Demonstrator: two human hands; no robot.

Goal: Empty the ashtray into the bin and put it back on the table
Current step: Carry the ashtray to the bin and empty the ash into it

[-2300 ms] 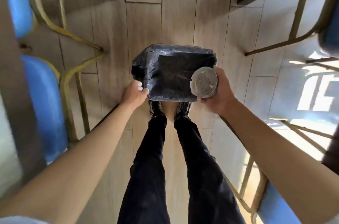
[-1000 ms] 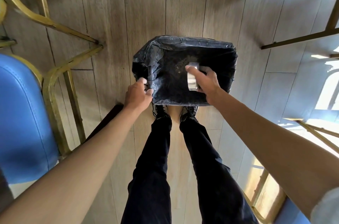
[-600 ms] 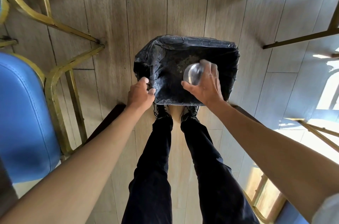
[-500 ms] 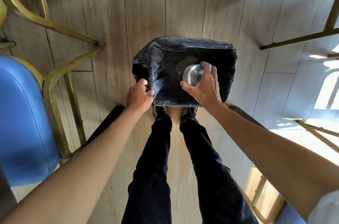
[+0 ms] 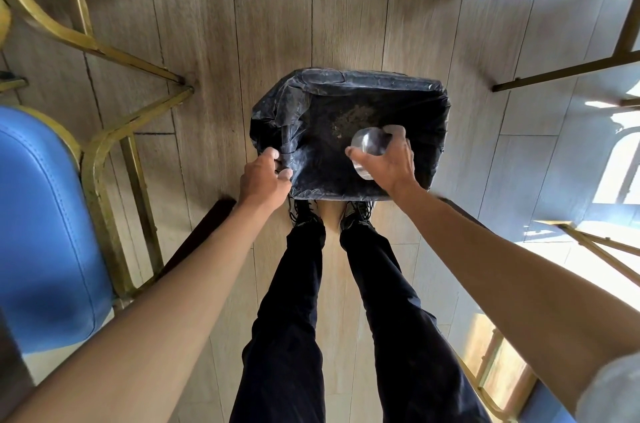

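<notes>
Since half a second ago: ashtray [image 5: 367, 149] little shifted, tipped in the right hand [image 5: 389, 163] over the bin [image 5: 349, 76]; camera view slightly nearer.

Item, ashtray: clear glass, round, held mouth-down or on edge above the near right part of the bin opening. Right fingers curled around its far rim, thumb on the near left side, gripping it.

Item, bin: lined with a black bag, standing on the wood floor [image 5: 277, 24] just beyond the person's shoes. Pale ash [image 5: 349, 117] lies on the liner inside, far of the ashtray.

Item, left hand [image 5: 263, 176]: fingers pinched onto the bag at the near left rim, steadying it.

Step in hand: emptying, apparently close to done. Next move calls for turning the ashtray upright, lifting it clear and carrying it to the table.

Not determinable: whether ash remains in the ashtray, as the glass is blurred and partly covered by fingers. Table top not in view; only dark legs and chair frames [image 5: 114, 131] show at the edges.
</notes>
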